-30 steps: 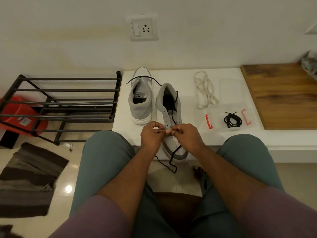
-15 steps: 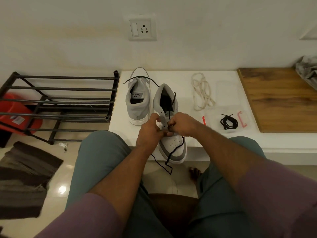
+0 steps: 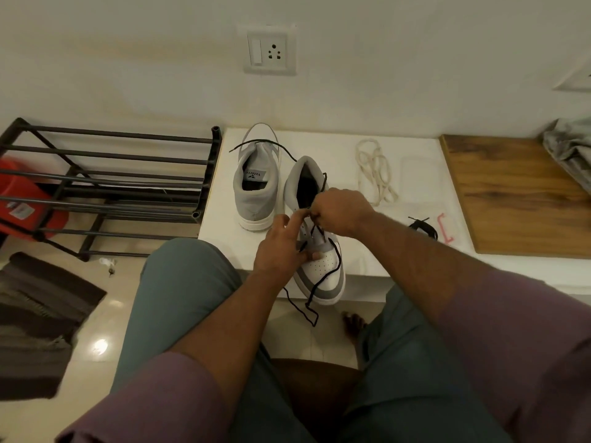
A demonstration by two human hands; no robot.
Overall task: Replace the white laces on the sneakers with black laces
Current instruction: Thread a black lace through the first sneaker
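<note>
two sneakers stand on a white ledge (image 3: 415,260), heels toward the wall. the near sneaker (image 3: 323,270) sits at the front edge, its toe hanging over it; the far sneaker (image 3: 256,193) stands just beside it, nearer the left edge and farther back. the right hand (image 3: 340,212) is above the near sneaker's tongue, fingers curled and pinching a black lace (image 3: 315,292) at the upper eyelets. the left hand (image 3: 279,247) lies against the left side of the same sneaker, thumb and lower fingers pressed on the eyelet strip with the lace under them, two fingers pointing up toward the right hand; whether it truly pinches the lace i cannot tell. the lace runs down across the white toe and dangles in a loop below the front edge. another black lace end (image 3: 265,143) arcs over the far sneaker's heel toward the near one. the white laces (image 3: 375,172) lie in a loose bundle toward the back of the ledge, right of the sneakers and apart from them. a coiled black lace (image 3: 423,227) lies near the front right, partly hidden behind the right forearm, with a red clip (image 3: 444,228) just beside it. a wooden board (image 3: 518,199) covers the ledge's right end. a black rack (image 3: 105,190) stands on the floor against the left edge, a red tub (image 3: 22,203) behind its bars.
</note>
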